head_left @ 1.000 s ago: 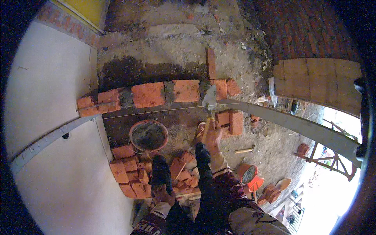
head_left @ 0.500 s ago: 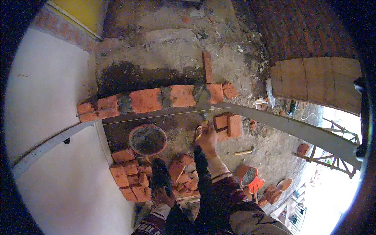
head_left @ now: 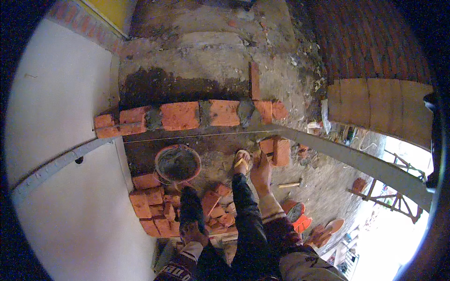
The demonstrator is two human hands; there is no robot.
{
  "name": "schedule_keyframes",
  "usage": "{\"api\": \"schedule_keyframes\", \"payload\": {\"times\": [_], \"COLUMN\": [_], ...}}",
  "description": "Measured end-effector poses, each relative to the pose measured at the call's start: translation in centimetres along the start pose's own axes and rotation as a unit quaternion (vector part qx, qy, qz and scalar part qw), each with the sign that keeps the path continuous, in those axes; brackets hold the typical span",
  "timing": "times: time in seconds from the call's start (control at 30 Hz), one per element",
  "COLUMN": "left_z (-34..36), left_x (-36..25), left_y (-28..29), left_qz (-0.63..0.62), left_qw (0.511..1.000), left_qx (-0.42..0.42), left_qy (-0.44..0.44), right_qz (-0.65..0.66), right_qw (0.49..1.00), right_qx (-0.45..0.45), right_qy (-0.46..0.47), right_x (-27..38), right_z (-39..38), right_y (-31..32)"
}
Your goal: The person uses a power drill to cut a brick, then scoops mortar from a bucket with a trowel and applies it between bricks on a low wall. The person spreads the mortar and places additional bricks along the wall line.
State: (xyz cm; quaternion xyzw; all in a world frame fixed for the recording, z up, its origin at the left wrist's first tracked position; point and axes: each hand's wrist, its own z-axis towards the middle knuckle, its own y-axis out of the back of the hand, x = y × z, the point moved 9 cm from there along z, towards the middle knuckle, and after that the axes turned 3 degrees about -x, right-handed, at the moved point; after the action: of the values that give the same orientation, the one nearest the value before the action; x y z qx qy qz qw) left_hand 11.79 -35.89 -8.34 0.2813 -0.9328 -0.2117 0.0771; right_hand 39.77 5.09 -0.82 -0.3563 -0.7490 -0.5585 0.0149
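Observation:
My right hand (head_left: 260,172) is shut on the handle of a trowel (head_left: 256,125). Its blade points up at the right end of a row of red bricks (head_left: 180,115) set in grey mortar. A string line (head_left: 187,136) runs just below that row. A round bucket of wet mortar (head_left: 177,163) stands left of the hand, and my sandalled foot (head_left: 242,161) is beside it. My left hand (head_left: 192,233) is low, resting on something dark by a heap of loose bricks (head_left: 154,206); its grip is unclear.
A white wall (head_left: 61,140) fills the left. A single brick stands on edge (head_left: 254,79) above the row, and two more bricks (head_left: 276,150) lie right of the foot. A hammer (head_left: 290,185) lies on the ground. A curved metal rail (head_left: 365,161) crosses at right.
My right hand has drawn the trowel down from above the brick row to its right end and pulled slightly toward me. The left hand has stayed put.

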Motion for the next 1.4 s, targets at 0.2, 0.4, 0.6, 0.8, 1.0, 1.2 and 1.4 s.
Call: {"api": "schedule_keyframes", "payload": {"times": [0.2,0.4,0.6,0.8,1.0,1.2,1.4], "left_z": [0.9,2.0,1.5,0.6,-1.1,-0.4,-2.6], "left_x": [0.2,-0.7,-1.1,-1.4,-2.8,-2.4,-3.1], "left_y": [-2.4,-2.0,-1.5,0.0,3.0,2.3,3.4], "left_qz": [0.016,-0.022,-0.04,-0.126,-0.09,-0.077,-0.012], "left_qw": [0.956,0.97,0.994,0.988,0.994,0.993,0.927], "left_qx": [-0.292,-0.226,-0.103,-0.082,-0.063,-0.076,-0.364], "left_qy": [-0.029,-0.083,-0.001,-0.029,-0.028,-0.036,-0.088], "right_qz": [0.016,0.064,-0.367,-0.524,-0.556,-0.212,-0.154], "right_qw": [0.968,0.963,0.89,0.785,0.763,0.892,0.903], "right_qx": [0.206,0.224,0.077,0.162,0.226,0.138,0.301], "right_qy": [0.143,0.133,0.261,0.288,0.238,0.375,0.264], "right_x": [3.6,10.7,15.0,13.7,17.1,20.3,12.3], "right_z": [-6.8,-3.1,13.1,18.3,14.7,4.6,-4.0], "right_y": [7.6,15.5,7.5,-1.1,-3.6,8.0,13.7]}}
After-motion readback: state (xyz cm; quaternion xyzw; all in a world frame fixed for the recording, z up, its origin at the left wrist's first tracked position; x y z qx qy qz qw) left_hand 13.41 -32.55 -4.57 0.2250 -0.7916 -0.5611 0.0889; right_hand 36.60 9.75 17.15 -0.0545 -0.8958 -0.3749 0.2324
